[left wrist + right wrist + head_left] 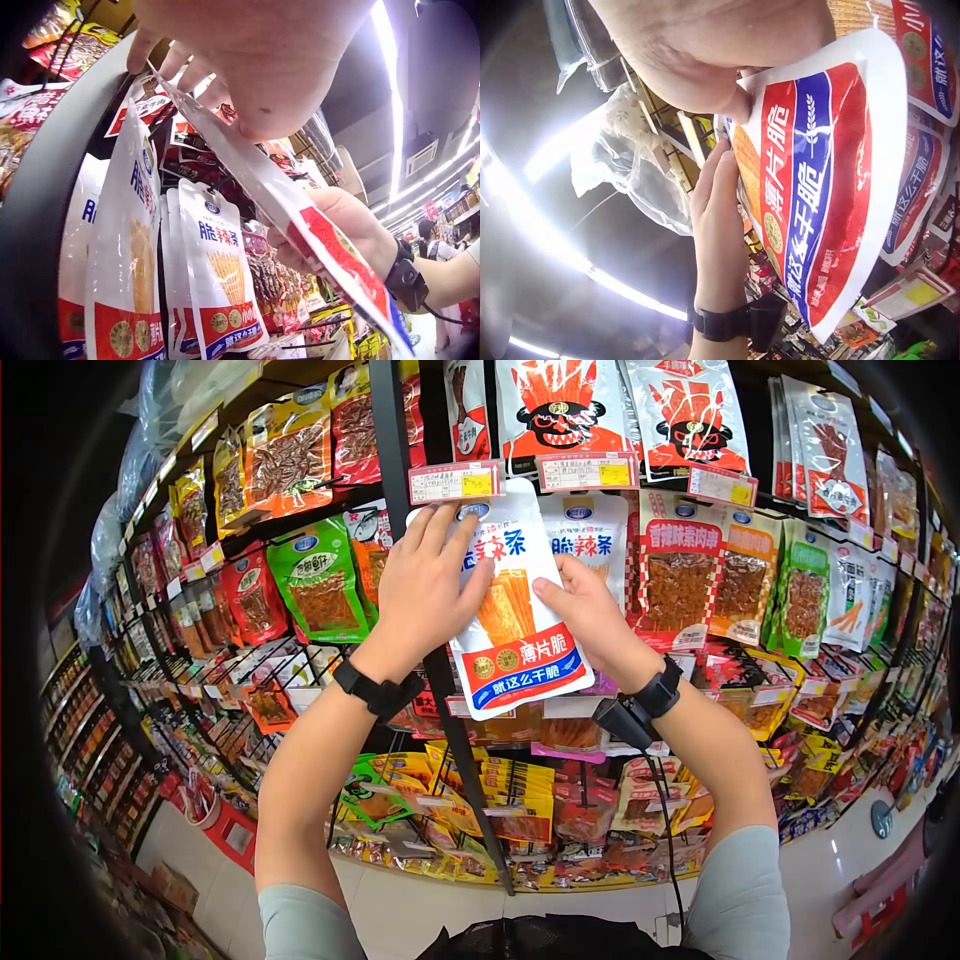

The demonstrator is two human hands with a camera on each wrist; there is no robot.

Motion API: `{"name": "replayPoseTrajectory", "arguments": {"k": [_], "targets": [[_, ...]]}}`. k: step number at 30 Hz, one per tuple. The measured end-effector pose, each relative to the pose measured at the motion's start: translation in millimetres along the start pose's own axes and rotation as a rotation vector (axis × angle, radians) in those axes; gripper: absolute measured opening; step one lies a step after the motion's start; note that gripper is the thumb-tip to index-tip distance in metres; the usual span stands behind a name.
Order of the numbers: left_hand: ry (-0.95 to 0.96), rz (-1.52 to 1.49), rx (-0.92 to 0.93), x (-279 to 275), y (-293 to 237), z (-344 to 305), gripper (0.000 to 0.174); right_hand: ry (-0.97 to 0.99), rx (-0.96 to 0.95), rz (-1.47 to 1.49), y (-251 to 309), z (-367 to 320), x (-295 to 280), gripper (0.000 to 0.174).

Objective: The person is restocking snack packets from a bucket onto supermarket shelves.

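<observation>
A white snack packet (512,610) with red and blue bands hangs tilted in front of the shelf rack in the head view. My left hand (428,575) lies across its upper left, fingers stretched toward the top edge. At the right edge my right hand (590,610) pinches the packet, thumb on the front and fingers behind. The left wrist view shows the packet (262,187) almost edge-on, with the right hand (349,225) at its far side. Similar white packets (217,262) hang close behind it.
A dark upright post (455,740) runs down beside the packet. Price tags (588,471) stick out above it. Rows of hanging packets, such as a green one (318,580) at left and a red one (683,570) at right, fill the rack. Tiled floor (590,900) lies below.
</observation>
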State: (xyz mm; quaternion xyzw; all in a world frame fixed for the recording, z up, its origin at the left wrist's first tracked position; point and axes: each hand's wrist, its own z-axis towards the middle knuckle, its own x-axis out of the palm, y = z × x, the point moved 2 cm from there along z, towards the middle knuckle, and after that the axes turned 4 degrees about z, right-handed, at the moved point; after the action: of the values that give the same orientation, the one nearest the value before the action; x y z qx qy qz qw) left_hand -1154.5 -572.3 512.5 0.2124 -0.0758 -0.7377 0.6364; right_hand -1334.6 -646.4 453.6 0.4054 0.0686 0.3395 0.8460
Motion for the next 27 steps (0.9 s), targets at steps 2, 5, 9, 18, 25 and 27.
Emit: {"name": "replayPoseTrajectory", "arguments": {"k": [2,5,9,18,25,27], "targets": [[0.017,0.027,-0.017,1,-1,2,0.046,0.012,0.033,0.019,-1,-2,-1,0.021],[0.077,0.088,-0.038,5,-2,4,0.048,0.02,0.08,0.017,-2,-7,-4,0.021],[0.126,0.183,-0.029,15,-5,9,0.049,0.014,0.115,0.067,-1,-8,-3,0.021],[0.236,0.258,-0.048,72,2,13,0.055,-0.094,0.019,-0.489,-74,43,-45,0.027],[0.274,0.138,-0.077,102,9,-4,0.049,-0.145,-0.033,-0.941,-61,39,-36,0.029],[0.29,0.014,-0.09,88,2,-14,0.045,-0.044,0.006,-1.028,-55,35,-42,0.03]]}}
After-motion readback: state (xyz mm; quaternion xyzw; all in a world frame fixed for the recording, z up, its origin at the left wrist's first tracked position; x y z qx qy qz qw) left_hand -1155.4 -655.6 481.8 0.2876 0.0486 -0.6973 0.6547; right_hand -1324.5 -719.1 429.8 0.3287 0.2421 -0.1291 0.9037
